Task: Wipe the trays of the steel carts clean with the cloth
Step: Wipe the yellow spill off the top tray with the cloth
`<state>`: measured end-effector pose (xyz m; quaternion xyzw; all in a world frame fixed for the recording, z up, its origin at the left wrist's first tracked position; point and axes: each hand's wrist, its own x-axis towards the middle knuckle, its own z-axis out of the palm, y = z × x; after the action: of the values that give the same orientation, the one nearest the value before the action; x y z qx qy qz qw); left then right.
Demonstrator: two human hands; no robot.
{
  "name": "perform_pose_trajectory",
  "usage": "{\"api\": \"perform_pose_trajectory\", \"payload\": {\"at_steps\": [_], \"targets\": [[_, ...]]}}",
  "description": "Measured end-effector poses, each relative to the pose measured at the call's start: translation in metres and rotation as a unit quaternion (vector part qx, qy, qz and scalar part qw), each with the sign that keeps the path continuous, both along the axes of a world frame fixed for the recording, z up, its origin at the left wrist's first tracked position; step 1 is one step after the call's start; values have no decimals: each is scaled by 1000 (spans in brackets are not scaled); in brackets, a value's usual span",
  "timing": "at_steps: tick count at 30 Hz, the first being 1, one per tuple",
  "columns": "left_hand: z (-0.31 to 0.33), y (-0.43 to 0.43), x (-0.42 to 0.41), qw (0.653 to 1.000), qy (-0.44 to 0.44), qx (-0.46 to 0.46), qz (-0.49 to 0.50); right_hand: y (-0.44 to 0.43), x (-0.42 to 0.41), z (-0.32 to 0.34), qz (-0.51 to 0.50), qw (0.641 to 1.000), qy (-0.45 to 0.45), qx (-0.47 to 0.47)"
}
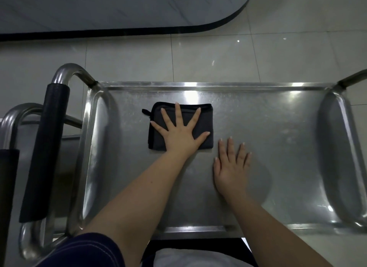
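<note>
A folded dark grey cloth (156, 119) lies flat on the steel cart's top tray (278, 127), left of its middle. My left hand (181, 132) presses on the cloth with fingers spread straight. To its right, my right hand (231, 167) rests flat on the bare steel, fingers straight and close together, just off the cloth's lower right corner.
The cart's tubular handle with a black grip (46, 147) runs along the tray's left end. A second cart's handle and black grip (8, 177) show at the far left. A dark-edged table (139, 8) stands beyond on the tiled floor (218, 58).
</note>
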<state>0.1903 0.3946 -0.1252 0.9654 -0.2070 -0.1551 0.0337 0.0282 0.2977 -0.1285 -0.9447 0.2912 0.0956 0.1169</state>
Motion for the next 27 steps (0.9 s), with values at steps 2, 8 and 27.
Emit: {"api": "perform_pose_trajectory", "payload": {"at_steps": [2,8,27], "targets": [[-1,2,-2,1000,6,-12,1,0,-3,-1,1,1000,-1,1],[-3,60,7,1000,-17,-2,14,5,-2,1,14,1000,14,-2],[1,100,-25,999,0,16,29,10,-9,2,69,995,71,-21]]}}
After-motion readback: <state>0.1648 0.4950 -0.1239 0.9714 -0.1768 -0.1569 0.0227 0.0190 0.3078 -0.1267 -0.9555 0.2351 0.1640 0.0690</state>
